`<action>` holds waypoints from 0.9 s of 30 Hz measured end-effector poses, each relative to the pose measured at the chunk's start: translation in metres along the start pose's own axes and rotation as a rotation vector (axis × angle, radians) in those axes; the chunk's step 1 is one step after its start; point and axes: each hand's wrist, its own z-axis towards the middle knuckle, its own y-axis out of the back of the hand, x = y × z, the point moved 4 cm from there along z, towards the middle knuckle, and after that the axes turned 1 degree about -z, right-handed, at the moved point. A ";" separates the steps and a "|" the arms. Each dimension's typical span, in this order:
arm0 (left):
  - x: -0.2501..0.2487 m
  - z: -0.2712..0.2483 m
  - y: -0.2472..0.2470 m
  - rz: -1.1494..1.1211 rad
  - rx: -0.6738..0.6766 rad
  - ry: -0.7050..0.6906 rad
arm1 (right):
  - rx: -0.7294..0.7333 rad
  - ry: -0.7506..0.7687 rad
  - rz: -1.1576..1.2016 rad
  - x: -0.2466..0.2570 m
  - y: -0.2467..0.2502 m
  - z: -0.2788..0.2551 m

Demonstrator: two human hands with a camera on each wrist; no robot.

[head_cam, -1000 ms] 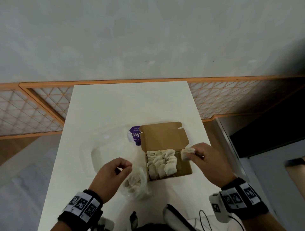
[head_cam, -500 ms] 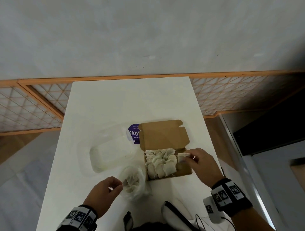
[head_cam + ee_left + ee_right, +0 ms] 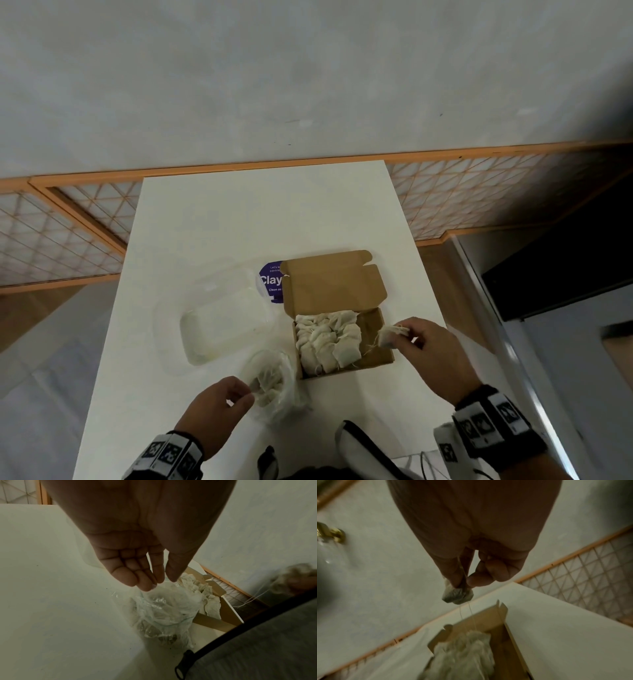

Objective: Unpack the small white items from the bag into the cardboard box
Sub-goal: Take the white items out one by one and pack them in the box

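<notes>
An open cardboard box (image 3: 375, 320) on the white table holds several small white sachets (image 3: 327, 339), packed on its left side. My right hand (image 3: 402, 334) pinches one sachet (image 3: 390, 335) above the box's right edge. In the right wrist view that sachet (image 3: 458, 595) hangs from my thumb and fingers (image 3: 462, 585), and its threads trail down to the sachets (image 3: 467, 649) in the box (image 3: 505, 616). My left hand (image 3: 253, 394) pinches the rim of a clear plastic bag (image 3: 274, 387) just left of the box. The bag (image 3: 164, 609) still holds sachets.
A clear plastic container (image 3: 222, 329) lies left of the box, with a purple-labelled lid (image 3: 269, 282) behind it. The box's lid flap (image 3: 334, 281) stands open toward the far side. The table edge runs close on the right. Dark gear (image 3: 359, 452) sits at the near edge.
My right hand dipped its sachet toward the box, then drew back right and up with a sachet still pinched. My left hand moved down to the bag's rim and took hold.
</notes>
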 end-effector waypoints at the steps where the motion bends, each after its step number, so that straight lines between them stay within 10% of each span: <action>1: 0.000 -0.001 0.000 0.001 -0.002 0.003 | 0.011 -0.009 -0.028 -0.008 -0.010 0.011; 11: 0.011 -0.014 -0.003 0.027 0.005 0.017 | 0.203 -0.056 -0.587 -0.029 -0.073 0.098; 27: 0.009 -0.013 -0.003 0.075 -0.009 0.034 | -0.112 -0.204 -0.349 -0.019 -0.065 0.094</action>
